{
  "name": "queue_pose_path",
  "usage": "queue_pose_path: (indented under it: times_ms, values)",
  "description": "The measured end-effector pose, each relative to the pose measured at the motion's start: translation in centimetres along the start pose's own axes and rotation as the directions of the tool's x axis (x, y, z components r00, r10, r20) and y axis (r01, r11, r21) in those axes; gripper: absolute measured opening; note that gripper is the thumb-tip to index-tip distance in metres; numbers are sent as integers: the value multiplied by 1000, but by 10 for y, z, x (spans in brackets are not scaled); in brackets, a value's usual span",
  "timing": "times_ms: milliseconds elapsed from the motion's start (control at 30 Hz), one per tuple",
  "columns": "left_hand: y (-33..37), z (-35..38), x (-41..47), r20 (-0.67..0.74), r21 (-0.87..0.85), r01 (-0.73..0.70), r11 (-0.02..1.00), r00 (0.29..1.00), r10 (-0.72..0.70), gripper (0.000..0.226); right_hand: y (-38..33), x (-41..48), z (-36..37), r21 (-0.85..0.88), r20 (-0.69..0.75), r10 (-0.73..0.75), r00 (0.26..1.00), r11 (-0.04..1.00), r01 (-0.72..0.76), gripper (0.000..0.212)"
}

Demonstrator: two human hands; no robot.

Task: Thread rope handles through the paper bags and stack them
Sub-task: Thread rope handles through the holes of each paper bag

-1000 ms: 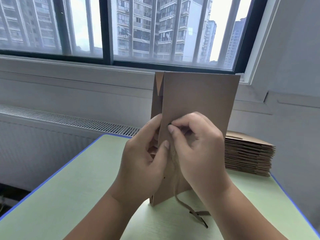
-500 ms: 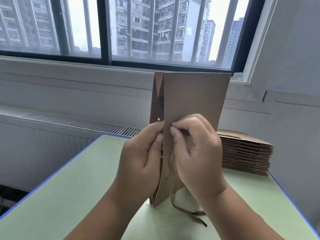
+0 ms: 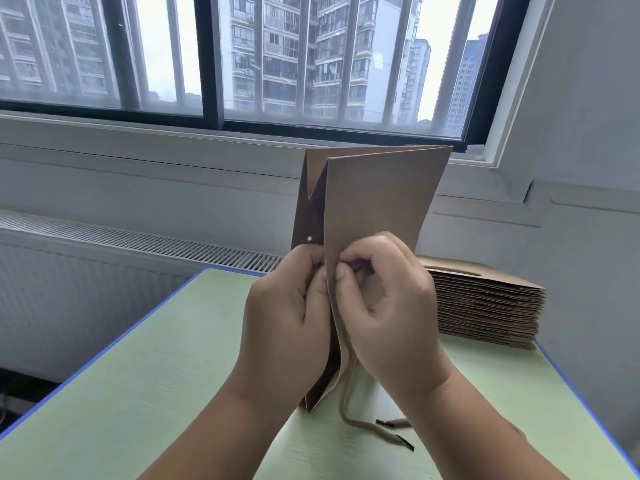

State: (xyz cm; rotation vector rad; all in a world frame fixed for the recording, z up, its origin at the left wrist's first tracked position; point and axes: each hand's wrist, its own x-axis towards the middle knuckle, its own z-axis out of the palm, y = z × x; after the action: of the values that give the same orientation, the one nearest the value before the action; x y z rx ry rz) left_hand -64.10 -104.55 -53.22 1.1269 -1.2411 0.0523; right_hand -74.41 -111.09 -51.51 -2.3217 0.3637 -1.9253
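Note:
A flat brown paper bag (image 3: 377,202) stands on edge above the green table (image 3: 145,393), its folded side toward me, with a punched hole showing in the left panel. My left hand (image 3: 287,317) grips the bag's left panel from the side. My right hand (image 3: 388,306) pinches at the front panel's edge with thumb and forefinger, fingers curled; what it pinches is hidden. A beige rope (image 3: 367,422) with black tips hangs below the bag and lies on the table.
A stack of flat brown paper bags (image 3: 485,303) lies at the table's back right, close behind my right hand. The table has a blue edge; beyond it are a radiator grille and a window wall.
The bag has turned a little, so its folded side opens more toward me. My left thumb has slid up to the panel edge beside the right fingers. The rope ends shifted slightly.

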Motion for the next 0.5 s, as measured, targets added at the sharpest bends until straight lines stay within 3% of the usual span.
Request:
queue_pose_path:
  times_ms: [333, 500]
  values:
    - [-6, 1, -1, 5, -10, -23, 1000, 1000, 23, 17, 0, 0, 0, 5, -3, 14, 1000, 1000, -14, 12]
    - [-11, -6, 2, 117, -7, -44, 999, 992, 45, 16, 2, 2, -5, 36, 36, 57, 998, 998, -59, 17]
